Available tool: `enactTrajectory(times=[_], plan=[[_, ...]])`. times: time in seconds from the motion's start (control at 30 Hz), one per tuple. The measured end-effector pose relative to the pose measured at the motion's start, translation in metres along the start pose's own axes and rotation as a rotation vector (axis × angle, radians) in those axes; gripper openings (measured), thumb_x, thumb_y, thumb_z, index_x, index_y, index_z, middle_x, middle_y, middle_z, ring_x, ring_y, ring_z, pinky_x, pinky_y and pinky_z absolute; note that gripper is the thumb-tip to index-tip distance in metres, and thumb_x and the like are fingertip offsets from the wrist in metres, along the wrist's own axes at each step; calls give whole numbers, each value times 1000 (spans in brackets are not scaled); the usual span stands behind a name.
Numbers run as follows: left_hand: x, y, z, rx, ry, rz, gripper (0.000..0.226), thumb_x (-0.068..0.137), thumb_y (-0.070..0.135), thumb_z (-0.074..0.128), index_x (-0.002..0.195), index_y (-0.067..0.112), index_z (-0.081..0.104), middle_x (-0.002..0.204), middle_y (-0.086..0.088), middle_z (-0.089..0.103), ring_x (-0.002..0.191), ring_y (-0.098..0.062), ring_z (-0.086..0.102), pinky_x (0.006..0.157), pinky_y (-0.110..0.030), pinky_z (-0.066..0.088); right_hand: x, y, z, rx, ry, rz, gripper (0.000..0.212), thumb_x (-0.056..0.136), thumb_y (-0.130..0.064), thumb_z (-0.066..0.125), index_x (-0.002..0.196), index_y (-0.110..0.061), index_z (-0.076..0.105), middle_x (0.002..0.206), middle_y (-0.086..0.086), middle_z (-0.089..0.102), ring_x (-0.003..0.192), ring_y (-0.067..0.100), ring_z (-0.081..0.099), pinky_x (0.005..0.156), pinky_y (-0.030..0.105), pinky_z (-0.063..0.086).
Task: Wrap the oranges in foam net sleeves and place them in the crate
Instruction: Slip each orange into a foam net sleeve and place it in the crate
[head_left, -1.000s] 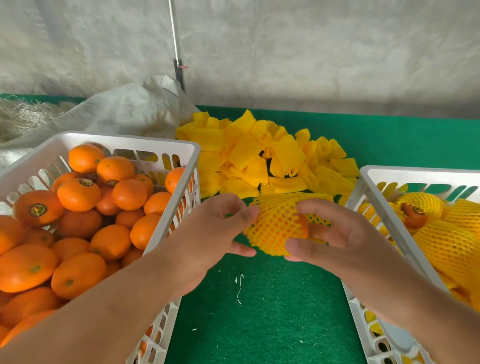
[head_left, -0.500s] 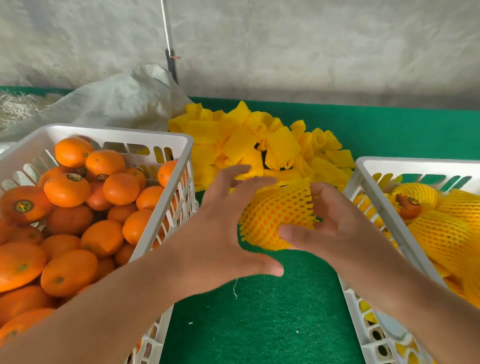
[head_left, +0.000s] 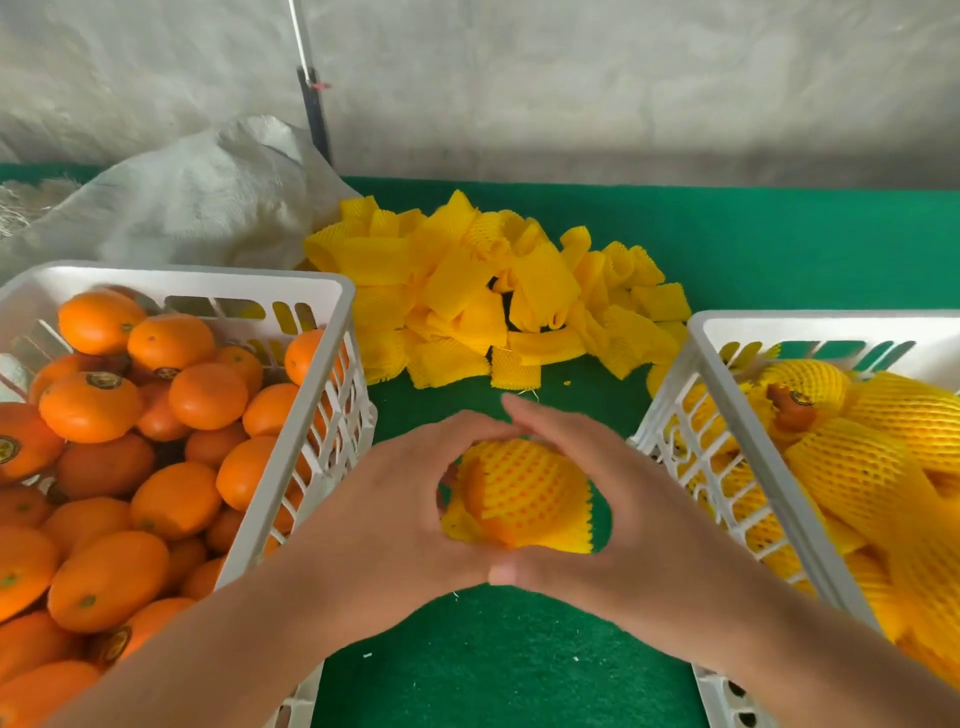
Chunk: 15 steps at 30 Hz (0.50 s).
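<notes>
Head view: left hand (head_left: 395, 525) and right hand (head_left: 618, 525) curl round orange (head_left: 511, 525) half-covered by yellow foam sleeve (head_left: 524, 488), fingertips and thumbs meeting. Forearms enter from 7 and 5 o'clock. Held above green mat (head_left: 493, 665), between orange crate (head_left: 311, 291) at 9 o'clock and wrapped-fruit crate (head_left: 727, 374) at 3. Stickers unreadable.

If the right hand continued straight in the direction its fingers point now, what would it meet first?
The right hand points up-left, its fingertips against the left hand above the sleeved orange. It would meet those left fingers first; beyond them probably the left crate, though depth is unclear.
</notes>
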<state>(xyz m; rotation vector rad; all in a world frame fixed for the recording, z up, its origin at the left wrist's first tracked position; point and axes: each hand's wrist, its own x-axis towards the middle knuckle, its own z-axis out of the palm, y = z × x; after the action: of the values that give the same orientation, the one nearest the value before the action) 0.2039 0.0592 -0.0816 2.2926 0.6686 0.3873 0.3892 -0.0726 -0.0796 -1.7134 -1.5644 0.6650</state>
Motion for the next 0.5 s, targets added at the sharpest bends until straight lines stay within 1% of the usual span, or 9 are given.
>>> enactTrajectory(times=[0.03,0.07,0.13,0.17,0.23,0.3,0.37,0.43,0.5], plan=[[-1,0,1,-24,-47,-4,71,71,72,80,134,67,46,122,39,57,112,10,56,87,-4,44,0,2,3,5,-63,15,92,74,-77,79,150,-69,29,145,-44,40,136,-18,40,102,22,44],[-2,0,1,-36,-81,-12,70,71,74,79,133,72,46,121,39,59,111,8,58,87,-8,48,0,3,5,36,-107,44,90,74,-77,80,149,-67,31,142,-41,44,133,-15,45,102,22,48],[-3,1,0,-57,-99,-53,71,68,80,77,130,79,42,120,38,62,106,3,63,83,-21,57,3,2,2,162,-165,134,91,73,-72,84,148,-67,33,140,-34,53,127,-9,55,105,28,53],[-2,0,-1,-90,-84,-81,75,64,81,77,131,79,44,119,37,64,103,-1,65,81,-26,59,5,3,-1,233,-191,168,89,73,-68,86,147,-66,37,138,-30,59,123,-6,61,105,28,55],[-2,-1,-4,-158,-57,-121,78,59,81,78,132,71,52,111,28,70,95,-7,70,80,-31,60,8,6,-7,331,-206,211,83,73,-58,91,144,-60,47,130,-21,69,115,1,69,101,32,59],[0,-1,-7,-248,-23,-145,74,60,80,78,130,64,59,106,20,74,92,-8,73,80,-33,60,11,6,-10,384,-181,252,78,71,-51,94,139,-54,54,124,-15,72,110,7,72,97,39,62],[3,-1,-9,-356,38,-164,64,65,77,76,126,60,64,117,20,74,96,-7,75,83,-33,58,9,6,-10,436,-147,294,69,74,-45,94,133,-49,60,120,-10,73,107,12,74,94,42,63],[3,-2,-11,-413,112,-198,55,74,79,67,124,56,67,126,21,72,100,-5,74,86,-37,55,7,2,-12,510,-83,321,57,80,-42,91,129,-44,63,118,-4,74,106,17,75,95,44,63],[3,-2,-12,-416,194,-239,45,85,80,54,117,54,71,119,16,75,96,-7,73,84,-41,56,3,0,-24,588,56,360,54,81,-47,87,129,-42,65,119,-2,75,108,19,75,95,45,63]])
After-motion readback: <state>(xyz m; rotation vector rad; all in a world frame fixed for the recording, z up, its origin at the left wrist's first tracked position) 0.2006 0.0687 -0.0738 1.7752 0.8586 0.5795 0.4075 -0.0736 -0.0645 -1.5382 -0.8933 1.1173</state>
